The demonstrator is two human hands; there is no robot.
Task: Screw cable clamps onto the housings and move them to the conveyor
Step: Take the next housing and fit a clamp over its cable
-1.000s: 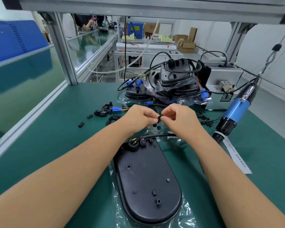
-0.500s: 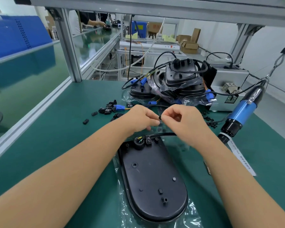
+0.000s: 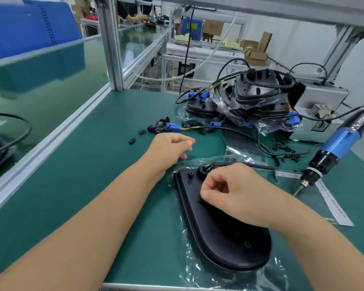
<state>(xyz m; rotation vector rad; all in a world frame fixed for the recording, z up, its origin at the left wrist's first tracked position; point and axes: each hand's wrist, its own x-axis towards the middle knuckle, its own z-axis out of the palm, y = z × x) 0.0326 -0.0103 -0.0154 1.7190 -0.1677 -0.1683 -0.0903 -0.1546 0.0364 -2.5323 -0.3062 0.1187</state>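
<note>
One green bench fills the view, its aluminium rail on the left and the near edge at the bottom. A heap of bagged housings with cables and blue plugs blocks the far right corner. The black housing lies on clear plastic near the front edge. The blue screwdriver hangs at its right, tip just above the mat. The right hand rests on the housing, fingers curled; whether they pinch a clamp I cannot tell, it being hidden. The left hand hovers loosely curled, holding nothing, near the loose clamps. Small screws lie scattered by the cable.
</note>
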